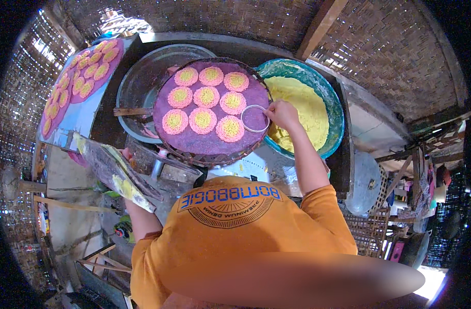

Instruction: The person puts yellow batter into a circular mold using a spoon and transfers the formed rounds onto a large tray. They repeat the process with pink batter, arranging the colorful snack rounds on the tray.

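My right hand [283, 114] pinches a thin white ring [255, 106] at the right edge of a round tray. Purple cloth [197, 142] lines this tray, which has a woven rim. Several pink discs with yellow centres [206, 96] lie in rows on the cloth, and the ring is beside the lower right ones. Low on the left, my left hand [126, 153] grips a long, worn, dark slab [114, 167] smeared with pale yellow. The slab hides most of that hand; only fingertips show at its edge.
Right of the tray, a teal basin [340, 110] holds a crumbly yellow mass [297, 105]. A grey basin [135, 72] with a wooden stick [132, 111] across it sits partly under the tray. Far left, more discs lie on purple cloths [99, 85]. A woven wall [220, 18] stands behind.
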Demonstrator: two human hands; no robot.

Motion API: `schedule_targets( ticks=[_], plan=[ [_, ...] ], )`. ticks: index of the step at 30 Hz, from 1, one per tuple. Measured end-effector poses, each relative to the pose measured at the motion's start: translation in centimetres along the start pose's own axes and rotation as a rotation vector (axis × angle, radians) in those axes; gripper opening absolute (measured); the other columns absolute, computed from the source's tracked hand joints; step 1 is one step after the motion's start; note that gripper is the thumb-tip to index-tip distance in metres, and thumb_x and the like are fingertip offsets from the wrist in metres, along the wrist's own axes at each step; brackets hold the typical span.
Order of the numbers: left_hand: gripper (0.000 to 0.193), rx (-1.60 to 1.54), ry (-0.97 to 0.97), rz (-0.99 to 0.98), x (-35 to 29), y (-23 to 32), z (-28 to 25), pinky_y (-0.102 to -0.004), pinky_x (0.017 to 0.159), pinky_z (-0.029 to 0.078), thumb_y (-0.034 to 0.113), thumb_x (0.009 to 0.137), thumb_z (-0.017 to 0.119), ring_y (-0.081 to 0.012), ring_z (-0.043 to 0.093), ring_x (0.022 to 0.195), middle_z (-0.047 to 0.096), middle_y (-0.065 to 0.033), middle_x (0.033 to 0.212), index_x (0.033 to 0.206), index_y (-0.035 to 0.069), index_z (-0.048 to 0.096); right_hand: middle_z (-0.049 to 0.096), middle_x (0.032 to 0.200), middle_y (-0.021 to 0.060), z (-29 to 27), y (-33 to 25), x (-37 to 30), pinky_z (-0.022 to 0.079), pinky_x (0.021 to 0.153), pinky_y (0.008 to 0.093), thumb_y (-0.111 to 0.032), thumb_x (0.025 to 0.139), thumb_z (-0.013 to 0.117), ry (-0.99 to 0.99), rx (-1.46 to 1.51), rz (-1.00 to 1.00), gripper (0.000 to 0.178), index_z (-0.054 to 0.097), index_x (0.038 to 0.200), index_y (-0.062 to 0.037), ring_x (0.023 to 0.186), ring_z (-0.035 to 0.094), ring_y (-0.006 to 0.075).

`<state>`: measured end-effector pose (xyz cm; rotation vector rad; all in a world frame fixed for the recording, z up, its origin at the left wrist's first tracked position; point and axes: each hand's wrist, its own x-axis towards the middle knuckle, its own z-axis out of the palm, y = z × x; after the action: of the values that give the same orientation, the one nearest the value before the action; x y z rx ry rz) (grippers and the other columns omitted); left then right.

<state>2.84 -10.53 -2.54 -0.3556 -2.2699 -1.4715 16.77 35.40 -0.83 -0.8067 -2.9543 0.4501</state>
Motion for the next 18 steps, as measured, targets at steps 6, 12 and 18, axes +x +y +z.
schedule_targets(
  ticks=[6, 12, 18],
  plan=[
    [0.037, 0.008, -0.032, -0.001, -0.22, 0.15, 0.45, -0.0339, 0.081, 0.046, 0.019, 0.070, 0.071, -0.0196, 0.057, 0.086, 0.060, -0.0067, 0.092, 0.101, 0.003, 0.056, 0.064, 0.078, 0.0129, -0.81, -0.38, 0.37, 0.049, 0.067, 0.0412, -0.032, 0.069, 0.057, -0.050, -0.006, 0.055, 0.022, 0.068, 0.074, -0.0123, 0.076, 0.062, 0.0309],
    [0.036, 0.016, -0.043, -0.002, -0.24, 0.07, 0.20, -0.0338, 0.081, 0.046, 0.018, 0.071, 0.070, -0.0194, 0.057, 0.086, 0.060, -0.0066, 0.091, 0.101, 0.004, 0.057, 0.064, 0.078, 0.0127, -0.29, -0.35, 0.36, 0.050, 0.067, 0.0411, -0.033, 0.069, 0.057, -0.013, -0.026, 0.032, 0.023, 0.068, 0.073, -0.0132, 0.074, 0.062, 0.0301],
    [0.035, 0.029, -0.059, -0.007, -0.39, -0.08, 0.31, -0.0337, 0.080, 0.046, 0.018, 0.071, 0.070, -0.0192, 0.058, 0.086, 0.061, -0.0066, 0.090, 0.100, 0.004, 0.057, 0.064, 0.078, 0.0125, -0.15, -0.17, 0.27, 0.050, 0.067, 0.0410, -0.035, 0.069, 0.059, -0.029, 0.029, 0.067, 0.023, 0.067, 0.072, -0.0137, 0.075, 0.062, 0.0297]
  ],
)
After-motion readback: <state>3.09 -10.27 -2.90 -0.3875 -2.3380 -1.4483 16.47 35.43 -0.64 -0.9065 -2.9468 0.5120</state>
